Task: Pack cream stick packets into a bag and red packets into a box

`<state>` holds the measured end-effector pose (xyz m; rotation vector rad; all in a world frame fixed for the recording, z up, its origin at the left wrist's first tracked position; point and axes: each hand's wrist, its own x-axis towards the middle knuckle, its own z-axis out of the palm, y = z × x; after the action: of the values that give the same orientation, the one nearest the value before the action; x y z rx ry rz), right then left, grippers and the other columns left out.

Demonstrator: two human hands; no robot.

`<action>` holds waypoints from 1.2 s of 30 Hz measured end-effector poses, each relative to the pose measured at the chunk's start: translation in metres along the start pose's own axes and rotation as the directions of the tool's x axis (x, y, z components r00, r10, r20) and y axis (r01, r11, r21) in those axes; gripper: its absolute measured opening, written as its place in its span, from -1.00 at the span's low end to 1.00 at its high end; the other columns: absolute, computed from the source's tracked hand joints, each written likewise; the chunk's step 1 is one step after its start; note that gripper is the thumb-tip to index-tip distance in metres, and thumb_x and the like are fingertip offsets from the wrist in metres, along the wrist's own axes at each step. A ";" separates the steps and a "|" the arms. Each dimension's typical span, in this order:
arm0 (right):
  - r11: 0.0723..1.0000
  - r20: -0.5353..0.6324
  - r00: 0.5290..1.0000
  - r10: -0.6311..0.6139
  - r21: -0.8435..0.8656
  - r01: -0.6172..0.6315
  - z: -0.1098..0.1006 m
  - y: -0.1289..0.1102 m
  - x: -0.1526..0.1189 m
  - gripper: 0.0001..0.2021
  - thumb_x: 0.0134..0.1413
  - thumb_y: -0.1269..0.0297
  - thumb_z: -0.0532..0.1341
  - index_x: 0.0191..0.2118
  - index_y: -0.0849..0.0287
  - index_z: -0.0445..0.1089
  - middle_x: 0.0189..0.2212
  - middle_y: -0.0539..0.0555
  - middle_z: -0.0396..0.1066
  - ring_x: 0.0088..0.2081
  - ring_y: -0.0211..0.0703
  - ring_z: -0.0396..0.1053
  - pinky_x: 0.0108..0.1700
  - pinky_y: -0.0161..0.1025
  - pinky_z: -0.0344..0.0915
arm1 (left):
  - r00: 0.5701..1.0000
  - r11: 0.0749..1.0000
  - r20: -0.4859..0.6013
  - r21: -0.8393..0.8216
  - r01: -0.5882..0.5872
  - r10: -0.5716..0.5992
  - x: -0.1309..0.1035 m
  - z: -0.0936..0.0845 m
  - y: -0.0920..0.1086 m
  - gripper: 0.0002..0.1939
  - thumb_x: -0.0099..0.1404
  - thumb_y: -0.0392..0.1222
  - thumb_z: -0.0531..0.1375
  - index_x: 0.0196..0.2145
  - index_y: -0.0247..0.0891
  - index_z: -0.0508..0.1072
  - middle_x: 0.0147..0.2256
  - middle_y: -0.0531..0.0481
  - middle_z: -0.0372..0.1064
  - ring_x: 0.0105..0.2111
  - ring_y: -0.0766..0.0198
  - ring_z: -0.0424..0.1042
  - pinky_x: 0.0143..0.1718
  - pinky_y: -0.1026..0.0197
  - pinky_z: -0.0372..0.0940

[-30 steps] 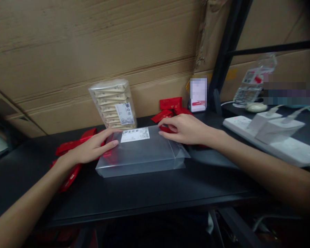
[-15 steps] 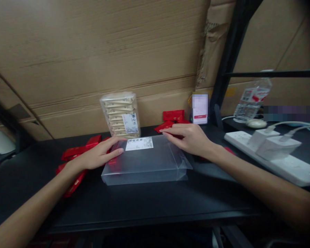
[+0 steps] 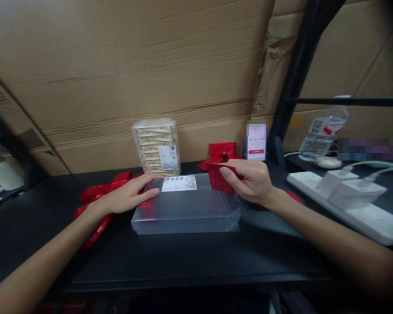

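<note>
A clear plastic box (image 3: 183,209) with a white printed label (image 3: 179,183) lies flat on the black table. My left hand (image 3: 131,194) holds its left side, thumb on the top face and fingers along the back left edge. Above the box's right part, my right hand (image 3: 253,181) pinches a red packet (image 3: 219,179) between thumb and fingers. More red packets (image 3: 222,149) lie behind that hand. To the left, several red packets (image 3: 96,192) are scattered beside and partly under my left forearm.
Behind stands a clear box of cream packets (image 3: 157,148). A lit phone (image 3: 256,141) leans upright at the back. On the right are a white power strip (image 3: 353,209) with plugged-in chargers, a water bottle (image 3: 324,131) and a mouse (image 3: 328,162). Cardboard (image 3: 118,78) lines the back.
My right hand now has a red packet, lifted from the back pile and brought nearer over the box. My left hand stays on the box. The view has shifted slightly.
</note>
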<state>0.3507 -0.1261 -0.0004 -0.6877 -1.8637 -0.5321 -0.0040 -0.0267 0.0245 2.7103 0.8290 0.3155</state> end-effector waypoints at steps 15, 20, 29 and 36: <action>1.000 0.058 0.998 -0.001 0.008 0.001 -0.003 -0.003 0.001 -0.70 0.38 0.34 0.14 -0.42 0.19 0.47 -0.59 -0.03 0.41 -0.60 -0.29 0.28 -0.49 -0.27 0.16 | 1.000 1.000 -0.001 0.021 -0.002 0.002 0.001 0.001 -0.001 -0.48 0.55 0.11 0.08 0.34 -0.11 0.25 0.30 -0.11 0.30 0.27 0.00 0.32 0.30 -0.02 0.22; 1.000 0.062 0.998 0.005 0.023 -0.006 -0.003 -0.003 0.001 -0.72 0.37 0.35 0.15 -0.39 0.21 0.49 -0.58 -0.02 0.44 -0.59 -0.30 0.31 -0.49 -0.28 0.16 | 1.000 1.000 0.003 0.012 -0.022 0.022 0.003 0.002 -0.001 -0.49 0.56 0.10 0.06 0.35 -0.08 0.24 0.31 -0.08 0.29 0.28 0.03 0.30 0.32 0.01 0.20; 1.000 0.080 0.997 0.002 0.024 -0.003 -0.003 -0.001 -0.001 -0.71 0.39 0.31 0.13 -0.35 0.22 0.53 -0.55 0.00 0.48 -0.57 -0.28 0.32 -0.48 -0.29 0.18 | 1.000 0.999 0.005 0.036 0.006 -0.006 0.005 0.002 0.000 -0.49 0.56 0.11 0.07 0.34 -0.12 0.25 0.29 -0.10 0.32 0.26 0.04 0.33 0.31 0.04 0.22; 0.999 0.138 0.990 0.013 0.033 -0.018 -0.003 0.001 -0.004 -0.67 0.41 0.25 0.13 -0.39 0.21 0.51 -0.54 0.01 0.48 -0.54 -0.27 0.36 -0.45 -0.28 0.17 | 1.000 0.999 0.008 0.041 -0.013 0.013 0.006 0.004 -0.006 -0.49 0.56 0.09 0.07 0.35 -0.10 0.23 0.32 -0.10 0.29 0.29 0.02 0.31 0.30 0.03 0.23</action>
<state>0.3547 -0.1279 -0.0025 -0.7314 -1.9896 -0.4510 -0.0012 -0.0198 0.0193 2.7538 0.8249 0.2940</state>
